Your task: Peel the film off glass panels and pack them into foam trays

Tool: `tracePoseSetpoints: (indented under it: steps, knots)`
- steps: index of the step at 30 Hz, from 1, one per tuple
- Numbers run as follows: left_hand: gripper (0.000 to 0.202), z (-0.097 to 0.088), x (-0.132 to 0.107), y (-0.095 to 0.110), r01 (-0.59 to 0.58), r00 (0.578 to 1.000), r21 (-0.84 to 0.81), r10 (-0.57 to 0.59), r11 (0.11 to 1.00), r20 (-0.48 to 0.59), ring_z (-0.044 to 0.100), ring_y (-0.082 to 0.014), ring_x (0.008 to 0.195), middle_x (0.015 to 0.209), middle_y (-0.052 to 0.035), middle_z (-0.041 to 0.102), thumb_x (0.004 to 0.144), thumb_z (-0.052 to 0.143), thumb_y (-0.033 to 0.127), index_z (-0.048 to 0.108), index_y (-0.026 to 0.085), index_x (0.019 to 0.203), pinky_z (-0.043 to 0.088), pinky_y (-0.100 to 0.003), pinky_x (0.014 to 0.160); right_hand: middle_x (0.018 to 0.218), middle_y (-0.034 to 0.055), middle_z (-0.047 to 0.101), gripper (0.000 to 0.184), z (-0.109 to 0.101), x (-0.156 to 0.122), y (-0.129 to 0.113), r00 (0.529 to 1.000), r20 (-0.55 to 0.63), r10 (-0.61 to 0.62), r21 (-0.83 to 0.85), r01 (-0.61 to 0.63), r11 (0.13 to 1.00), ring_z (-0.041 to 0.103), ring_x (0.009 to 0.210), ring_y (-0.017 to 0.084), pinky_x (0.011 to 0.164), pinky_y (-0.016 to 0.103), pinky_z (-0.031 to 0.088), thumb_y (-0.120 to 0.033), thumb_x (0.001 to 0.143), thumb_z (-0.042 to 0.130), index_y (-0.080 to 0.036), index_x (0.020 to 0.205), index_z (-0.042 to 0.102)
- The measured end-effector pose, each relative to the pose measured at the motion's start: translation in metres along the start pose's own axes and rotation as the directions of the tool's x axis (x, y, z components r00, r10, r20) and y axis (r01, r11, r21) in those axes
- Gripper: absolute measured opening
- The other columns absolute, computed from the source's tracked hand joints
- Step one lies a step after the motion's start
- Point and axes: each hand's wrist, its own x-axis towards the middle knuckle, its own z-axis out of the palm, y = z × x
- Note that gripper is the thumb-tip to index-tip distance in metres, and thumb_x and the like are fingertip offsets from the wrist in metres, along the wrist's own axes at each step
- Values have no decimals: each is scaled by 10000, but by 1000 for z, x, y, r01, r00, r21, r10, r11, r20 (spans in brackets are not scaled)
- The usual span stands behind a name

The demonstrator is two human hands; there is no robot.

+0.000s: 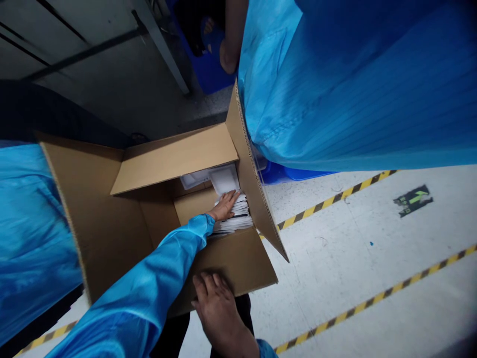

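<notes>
An open cardboard box (208, 268) stands in front of me with its flaps folded outward. My left hand (223, 205) reaches inside and lies flat, fingers stretched out, on a stack of thin white pieces (238, 219) at the box's right end. Whether these are trays or paper sheets I cannot tell. Beside the stack, farther back, are shallow white trays (224, 178), partly hidden by the far flap. My right hand (218, 311) rests palm down on the near flap, fingers slightly apart, holding nothing.
People in blue smocks are close at the right (335, 99) and left (33, 223). Blue plastic bins (301, 174) sit beyond the right flap. Yellow-and-black tape (335, 199) crosses the pale floor (354, 278), which bears a worn arrow sign (413, 200). A metal leg (164, 49) stands behind.
</notes>
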Motion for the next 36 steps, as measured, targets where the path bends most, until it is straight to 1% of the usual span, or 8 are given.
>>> tracePoseSetpoints:
  steps: [5, 8, 12, 16, 22, 25, 29, 36]
  knots:
    - [1033, 2, -3, -5, -152, 988, 52, 151, 987, 16, 48, -414, 1583, 1698, -287, 103, 840, 696, 380, 67, 139, 1623, 44, -658, 1240, 1424, 101, 627, 593, -2, 0, 1, 1000, -3, -20, 3, 20, 1000, 594, 1277, 323, 1055, 477, 532, -414, 946, 673, -227, 1485, 510]
    - [1081, -1, 0, -12, -162, 986, 75, 160, 984, 43, 42, -430, 1580, 1690, -311, 100, 832, 705, 485, 65, 107, 1617, 48, -655, 1242, 1429, 98, 623, 594, 1, -1, 2, 1000, -8, -13, 8, 13, 1000, 589, 1284, 319, 1051, 475, 532, -417, 944, 676, -241, 1486, 507]
    - [1094, -3, 5, -8, -166, 982, 57, 159, 985, 102, 128, -415, 1572, 1674, -319, 165, 821, 701, 385, 6, 95, 1615, 115, -612, 1249, 1412, 99, 637, 589, 3, -2, 2, 1000, -6, -13, 10, 13, 1000, 600, 1271, 319, 1057, 485, 528, -420, 939, 683, -240, 1475, 519]
    - [1107, 2, 4, 13, -86, 991, 140, 71, 986, 112, 63, -464, 1567, 1671, -350, 118, 755, 692, 239, -1, 65, 1601, 53, -667, 1222, 1409, 102, 637, 588, -1, 0, 1, 1000, -18, -18, 9, 18, 1000, 607, 1262, 322, 1055, 479, 532, -407, 933, 693, -230, 1467, 525]
    - [1066, 5, -1, 28, -63, 989, 232, 30, 971, 143, 22, -461, 1569, 1685, -336, 69, 722, 692, 157, 96, 69, 1600, 75, -618, 1232, 1390, 90, 650, 573, -5, 2, 1, 1000, -29, -12, -1, 12, 1000, 618, 1242, 319, 1054, 480, 536, -394, 930, 697, -234, 1455, 532]
    - [1116, 6, 3, 27, 61, 992, 270, -88, 961, 91, 67, -434, 1576, 1691, -318, 98, 729, 716, 200, 40, 106, 1613, 102, -624, 1228, 1382, 105, 653, 568, -5, 2, 2, 1000, -21, -16, -14, 16, 1000, 623, 1238, 311, 1057, 466, 534, -383, 929, 702, -222, 1449, 540]
    - [1128, 14, 9, 34, 211, 975, 282, -222, 936, 6, 194, -489, 1537, 1639, -391, 188, 751, 699, 249, -13, 44, 1603, 130, -714, 1183, 1376, 114, 654, 546, -9, 3, 0, 1000, -4, 12, -20, -13, 1000, 613, 1256, 309, 1063, 454, 528, -353, 930, 703, -215, 1437, 552]
    - [826, 20, 6, 49, 213, 977, 256, -202, 943, -70, 260, -416, 1528, 1639, -296, 297, 857, 405, 67, 103, 134, 1623, 106, -704, 1190, 1356, 109, 665, 409, -19, 3, 0, 1000, 28, 13, -48, -11, 999, 620, 1254, 298, 1068, 427, 527, -296, 947, 677, -196, 1337, 610]
